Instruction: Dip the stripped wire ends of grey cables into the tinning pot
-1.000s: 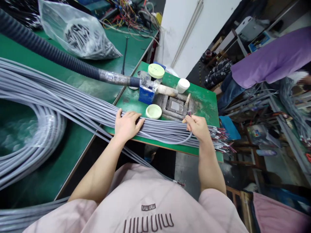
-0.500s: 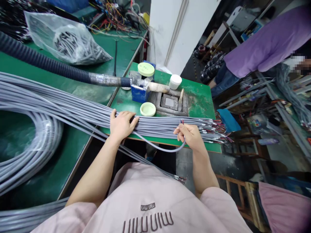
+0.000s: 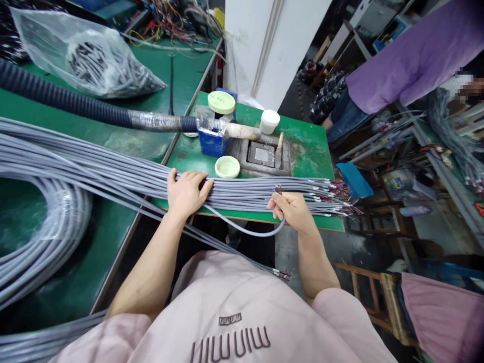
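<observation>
A bundle of long grey cables (image 3: 242, 187) runs across the green bench, with stripped coloured wire ends and white tags at its right end. My left hand (image 3: 186, 192) lies over the bundle, fingers curved across it and thumb apart, holding it against the bench edge. Right of that, my right hand (image 3: 289, 207) is closed on the end of one grey cable (image 3: 251, 233), pinching it with thin coloured wires poking up past the fingertips. This cable sags in a loop from near my left hand, in front of the bench edge.
Behind the bundle are a solder pot (image 3: 261, 154), a pale green lid (image 3: 227, 167), a white tub (image 3: 269, 121) and a black corrugated hose (image 3: 102, 113). Coiled cables (image 3: 71, 217) lie left. More cable ends (image 3: 280, 274) hang near my lap. A person in purple (image 3: 393, 65) stands right.
The whole view has shifted slightly. Both hands keep nearly the same places and grips, and the single cable still hangs in its loop.
</observation>
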### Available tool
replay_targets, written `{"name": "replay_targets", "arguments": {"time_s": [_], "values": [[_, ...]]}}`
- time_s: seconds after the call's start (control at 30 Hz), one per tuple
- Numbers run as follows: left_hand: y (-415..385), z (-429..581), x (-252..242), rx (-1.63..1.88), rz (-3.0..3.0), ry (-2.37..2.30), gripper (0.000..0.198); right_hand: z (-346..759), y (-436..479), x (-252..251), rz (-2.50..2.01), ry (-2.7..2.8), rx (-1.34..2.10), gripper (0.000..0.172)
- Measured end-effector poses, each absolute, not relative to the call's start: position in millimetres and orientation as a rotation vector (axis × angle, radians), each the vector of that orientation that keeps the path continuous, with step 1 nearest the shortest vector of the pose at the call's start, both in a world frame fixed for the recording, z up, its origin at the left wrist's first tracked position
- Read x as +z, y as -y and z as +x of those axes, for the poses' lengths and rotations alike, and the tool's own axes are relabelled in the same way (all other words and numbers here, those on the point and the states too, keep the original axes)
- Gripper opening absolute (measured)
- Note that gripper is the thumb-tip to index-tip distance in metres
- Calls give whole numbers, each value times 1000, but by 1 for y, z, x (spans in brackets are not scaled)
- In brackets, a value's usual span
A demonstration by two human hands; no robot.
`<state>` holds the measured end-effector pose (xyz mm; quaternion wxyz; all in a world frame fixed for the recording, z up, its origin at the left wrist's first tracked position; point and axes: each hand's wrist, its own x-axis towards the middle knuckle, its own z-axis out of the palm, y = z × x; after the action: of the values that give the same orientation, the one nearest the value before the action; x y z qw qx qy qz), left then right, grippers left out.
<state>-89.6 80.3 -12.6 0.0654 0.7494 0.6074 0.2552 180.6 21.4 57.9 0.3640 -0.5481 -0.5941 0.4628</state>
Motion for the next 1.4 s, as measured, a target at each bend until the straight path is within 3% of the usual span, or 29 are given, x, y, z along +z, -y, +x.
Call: {"name": "replay_targets", "arguments": {"time_s": [0.33, 0.6, 0.73, 0.83, 0.97, 1.1, 1.23, 1.4], "values": [[-80, -95, -15, 808, 2220, -1751, 34, 195, 37, 32, -1550, 1326, 1093, 45], [-64, -86, -4, 1303, 1823, -1418, 23, 176, 107, -82, -1903, 1083, 1481, 53], [-48, -60, 2, 1209, 2030, -1146, 16, 190, 110, -119, -2040, 1124, 1465, 52], [-36, -37, -3, 895, 2305, -997, 18, 211, 102, -117, -2059, 1197, 1471, 47], [-23, -13, -15, 614, 2572, -1191, 26, 219, 86, -92, -1988, 1273, 1493, 40], [-21, -3, -18, 505, 2643, -1226, 21, 198, 70, -64, -1683, 1289, 1658, 33], [-26, -2, -18, 449, 2620, -1155, 10, 178, 56, -48, -1321, 1017, 1781, 43], [-26, -11, -16, 601, 2327, -961, 12, 190, 41, -37, -1159, 631, 1515, 44]]}}
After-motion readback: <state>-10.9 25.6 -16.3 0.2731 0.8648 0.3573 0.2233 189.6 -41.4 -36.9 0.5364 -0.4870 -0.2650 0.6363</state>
